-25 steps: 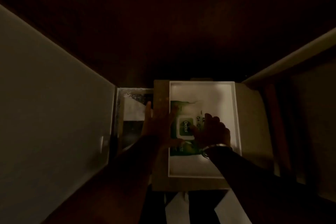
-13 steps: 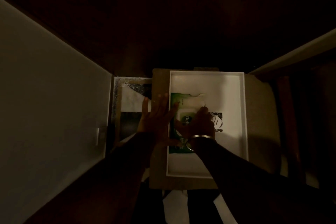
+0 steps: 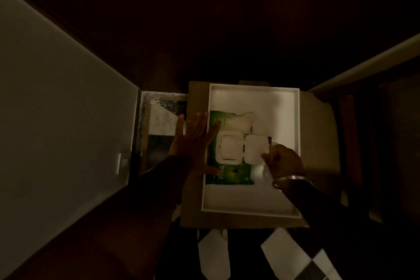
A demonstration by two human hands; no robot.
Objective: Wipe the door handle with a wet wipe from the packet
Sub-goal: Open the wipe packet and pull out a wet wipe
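Dim room, pale wall (image 3: 56,109) left of the left hand. Tan stool top (image 3: 318,138) carries a white tray (image 3: 250,198). Green wipes packet (image 3: 234,171) lies in the tray; left hand (image 3: 193,141) flat, pressing its left edge. Right hand (image 3: 283,161) pinches the flipped-open lid (image 3: 255,149). Bangle (image 3: 291,180) on right wrist.

Two bare forearms enter from approx 7 and 5 o'clock, no sleeves visible w/in frame, though light is v. dim so edges hard to read. Left hand (image 3: 193,141): no rings or band visible. Right hand (image 3: 283,159): plain metal bangle (image 3: 293,179) round the wrist, at 5 o'clock of the knuckles, silver-toned, smooth, catching a highlight. No watch, no gloves. Nails and finer detail too dark to tell.
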